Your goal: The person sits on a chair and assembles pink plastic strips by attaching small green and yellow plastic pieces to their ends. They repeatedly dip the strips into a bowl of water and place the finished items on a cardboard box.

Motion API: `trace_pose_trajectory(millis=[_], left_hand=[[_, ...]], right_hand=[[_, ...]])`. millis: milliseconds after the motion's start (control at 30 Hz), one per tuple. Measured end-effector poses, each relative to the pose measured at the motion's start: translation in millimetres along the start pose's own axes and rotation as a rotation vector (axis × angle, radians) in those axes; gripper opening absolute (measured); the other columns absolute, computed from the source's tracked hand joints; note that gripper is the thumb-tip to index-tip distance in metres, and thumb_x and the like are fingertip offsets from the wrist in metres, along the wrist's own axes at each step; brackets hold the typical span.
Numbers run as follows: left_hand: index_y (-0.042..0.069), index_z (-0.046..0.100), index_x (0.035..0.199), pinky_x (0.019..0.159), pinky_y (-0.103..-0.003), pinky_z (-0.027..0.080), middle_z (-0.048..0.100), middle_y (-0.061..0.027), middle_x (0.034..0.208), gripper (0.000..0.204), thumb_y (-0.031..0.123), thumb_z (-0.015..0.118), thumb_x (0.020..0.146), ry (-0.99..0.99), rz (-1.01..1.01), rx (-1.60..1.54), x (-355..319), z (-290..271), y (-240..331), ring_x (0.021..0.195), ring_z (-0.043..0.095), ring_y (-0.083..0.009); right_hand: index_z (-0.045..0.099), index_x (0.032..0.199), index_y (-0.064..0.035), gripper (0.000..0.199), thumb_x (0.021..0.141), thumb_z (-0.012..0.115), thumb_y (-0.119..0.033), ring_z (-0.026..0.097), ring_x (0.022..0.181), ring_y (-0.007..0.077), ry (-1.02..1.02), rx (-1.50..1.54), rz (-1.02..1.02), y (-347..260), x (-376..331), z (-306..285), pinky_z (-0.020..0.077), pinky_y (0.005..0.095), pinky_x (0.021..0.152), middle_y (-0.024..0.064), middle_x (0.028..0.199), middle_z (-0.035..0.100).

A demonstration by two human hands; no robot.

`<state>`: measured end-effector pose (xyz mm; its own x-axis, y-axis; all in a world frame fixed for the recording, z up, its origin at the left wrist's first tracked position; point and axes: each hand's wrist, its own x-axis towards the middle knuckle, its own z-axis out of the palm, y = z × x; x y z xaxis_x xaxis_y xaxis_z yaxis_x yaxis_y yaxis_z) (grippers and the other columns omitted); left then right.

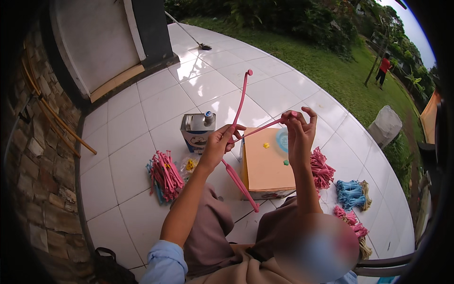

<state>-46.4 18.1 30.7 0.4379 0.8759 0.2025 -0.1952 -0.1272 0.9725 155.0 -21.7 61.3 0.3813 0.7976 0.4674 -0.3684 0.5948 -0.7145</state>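
My left hand point(222, 144) is closed around the middle of a pink cord piece point(242, 99) with knobbed ends. One length rises above that grip, and a doubled, looped length hangs below it. A third length stretches across to my right hand point(299, 130), which pinches it just by its round end; some of that hand's fingers are raised. Beneath my hands stands a box with a tan board top point(267, 168). On the board lie a small yellow piece point(266, 146), a small green piece point(286, 163) and a translucent blue round item point(282, 140).
Left of the box are a metal can point(198, 133), a plastic bag of yellow pieces point(190, 164) and a bundle of pink cords point(166, 173). Pink bundles point(322, 169) and a blue bundle point(351, 194) lie at the right. A broom point(204, 47) rests far off; a person point(384, 71) stands on grass.
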Motion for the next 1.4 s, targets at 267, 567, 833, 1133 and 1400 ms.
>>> trace_pose_trajectory(millis=[267,567,833,1133,1400], left_hand=[[0.005,0.062,0.103,0.042,-0.016,0.025,0.037,0.0083,0.061,0.034,0.032,0.042,0.097,-0.255,-0.179,0.069,-9.2,8.6,7.3,0.051,0.031,0.0001],[0.002,0.061,0.109,0.044,-0.015,0.026,0.047,0.0059,0.072,0.034,0.029,0.045,0.097,-0.381,-0.251,-0.205,-6.2,-0.5,0.1,0.051,0.032,0.0000],[0.002,0.048,0.127,0.050,-0.013,0.031,0.056,0.0022,0.095,0.037,0.016,0.052,0.093,-0.044,-0.220,-0.453,3.6,-4.3,-1.9,0.064,0.036,-0.0002],[0.000,0.047,0.121,0.062,-0.023,0.045,0.039,0.0039,0.066,0.029,0.015,0.041,0.096,0.180,-0.170,-0.596,14.9,6.9,-23.2,0.059,0.044,-0.0054],[0.000,0.053,0.103,0.040,-0.019,0.020,0.025,0.0071,0.056,0.023,0.018,0.040,0.096,0.031,-0.377,-0.398,6.3,8.1,-24.9,0.044,0.022,-0.0024]], right_hand=[[0.028,0.119,-0.0034,0.043,0.087,0.057,-0.004,0.062,0.095,0.0243,-0.077,-0.092,-0.086,-9.7,-4.4,5.5,0.0441,0.0364,0.091,0.0165,0.092,0.064],[0.027,0.122,-0.0019,0.048,0.086,0.058,-0.009,0.065,0.085,0.0305,-0.060,-0.053,-0.059,-23.4,-6.6,14.7,0.0523,0.0387,0.082,0.0160,0.087,0.062],[0.029,0.122,-0.0020,0.049,0.082,0.058,-0.003,0.064,0.069,0.0239,-0.350,-0.216,0.396,-38.0,-3.4,-10.4,0.0528,0.0357,0.069,0.0100,0.078,0.056],[0.041,0.114,-0.0045,0.037,0.083,0.061,-0.011,0.063,0.089,0.0149,-0.975,-0.654,0.785,23.0,-26.9,-24.5,0.0487,0.0279,0.075,0.0102,0.093,0.065],[0.055,0.092,0.0022,0.021,0.089,0.055,-0.019,0.063,0.064,0.0181,-0.283,-1.341,0.491,7.4,14.5,-98.9,0.0484,0.0302,0.059,0.0117,0.071,0.063]])
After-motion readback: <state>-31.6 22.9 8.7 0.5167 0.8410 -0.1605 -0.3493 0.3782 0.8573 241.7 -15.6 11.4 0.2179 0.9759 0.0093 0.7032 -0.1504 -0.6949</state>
